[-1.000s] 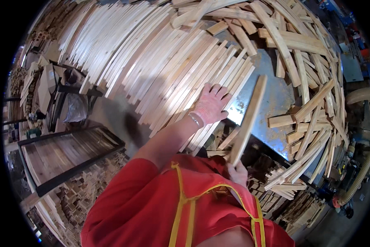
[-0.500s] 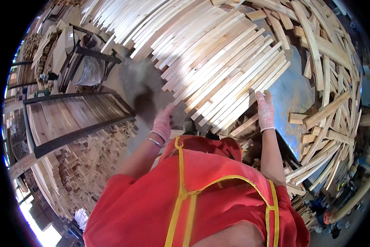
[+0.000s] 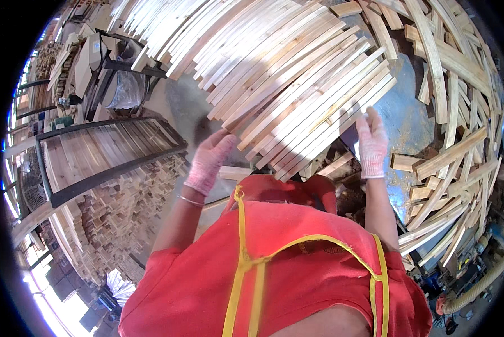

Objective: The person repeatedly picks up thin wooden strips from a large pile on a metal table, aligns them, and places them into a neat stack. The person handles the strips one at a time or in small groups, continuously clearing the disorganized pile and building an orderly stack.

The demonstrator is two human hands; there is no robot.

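Many pale wooden strips point(image 3: 319, 90) lie side by side in a slanting row in front of me. My left hand point(image 3: 207, 165), in a pinkish-white knit glove, is at the near left end of one wooden strip point(image 3: 274, 87). Its fingertips close on that end, and the strip lies slightly askew, with a dark gap beside it. Over the right side of the row, my right hand point(image 3: 372, 143) wears the same kind of glove. It is somewhat blurred, with its fingers apart and nothing visible in them, close to the strips' right ends.
Loose boards point(image 3: 451, 146) are heaped on the right over a blue-grey metal surface point(image 3: 406, 106). To the left stand a dark-framed rack of planks point(image 3: 95, 154) and a stack of wood pieces point(image 3: 117, 224). A ribbed hose point(image 3: 479, 286) runs at the lower right.
My left hand has moved left and slightly up to a strip's end. The right hand has shifted a little right, its fingers spreading. One strip in the row has turned askew.
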